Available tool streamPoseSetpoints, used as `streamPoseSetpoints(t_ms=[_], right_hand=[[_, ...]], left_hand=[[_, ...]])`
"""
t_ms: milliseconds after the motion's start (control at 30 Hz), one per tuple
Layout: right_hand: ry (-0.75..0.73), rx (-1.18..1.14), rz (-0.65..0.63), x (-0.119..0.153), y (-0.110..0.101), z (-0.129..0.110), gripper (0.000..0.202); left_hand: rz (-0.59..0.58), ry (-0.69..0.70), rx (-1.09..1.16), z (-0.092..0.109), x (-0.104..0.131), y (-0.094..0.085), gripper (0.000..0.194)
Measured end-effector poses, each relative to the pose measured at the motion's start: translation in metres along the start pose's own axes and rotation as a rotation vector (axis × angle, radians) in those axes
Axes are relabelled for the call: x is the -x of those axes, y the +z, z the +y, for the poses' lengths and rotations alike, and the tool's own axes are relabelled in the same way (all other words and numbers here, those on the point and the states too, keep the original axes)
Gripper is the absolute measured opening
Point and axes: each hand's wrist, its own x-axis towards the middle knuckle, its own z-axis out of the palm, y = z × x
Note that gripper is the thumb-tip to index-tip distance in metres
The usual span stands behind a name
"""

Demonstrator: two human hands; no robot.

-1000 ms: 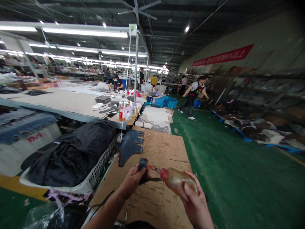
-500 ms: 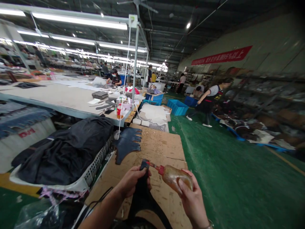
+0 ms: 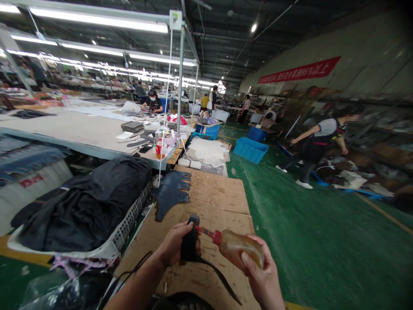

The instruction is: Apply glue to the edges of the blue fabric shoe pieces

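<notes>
My left hand (image 3: 174,247) grips the black leather strap (image 3: 190,243) — right hand (image 3: 263,280) squeezes the amber glue bottle (image 3: 237,249); best keep the nozzle steady on the strap's tip.

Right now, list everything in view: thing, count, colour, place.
glue bottle: one, amber with red nozzle, in the right hand, tip at the strap's top end
strap piece: one, black, in the left hand, tail trailing down to the right
cut pieces: small stack, dark blue, far on the board
cardboard board: one, brown, worktop under the hands
basket: one, white mesh, left of the board, full of black material
long table: one, pale, left background
crates: several, blue, on the green floor
banner: one, red, right wall
person in striped top: one, bending at right
left hand: closed on the strap
right hand: closed on the bottle
</notes>
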Motion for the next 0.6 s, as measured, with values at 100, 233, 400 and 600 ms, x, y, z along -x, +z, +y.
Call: streamPoseSetpoints(t_ms=[100, 233, 400, 600], right_hand=[[-0.004, 0.066, -0.019, 0.0016, -0.0018, 0.0021, 0.051], [0.003, 0.092, 0.006, 0.0004, 0.0028, 0.0014, 0.051], [0.009, 0.072, 0.076, -0.0007, 0.008, -0.0009, 0.052], [-0.011, 0.047, 0.072, 0.0027, 0.005, -0.0029, 0.054]], left_hand=[[0.004, -0.013, -0.008, -0.0011, 0.0, 0.0016, 0.034], [-0.018, -0.023, -0.034, -0.003, 0.0002, 0.0025, 0.04], [-0.022, -0.018, -0.06, -0.0061, 0.0018, 0.0003, 0.038], [-0.069, 0.014, -0.143, -0.0093, 0.0055, -0.0011, 0.038]])
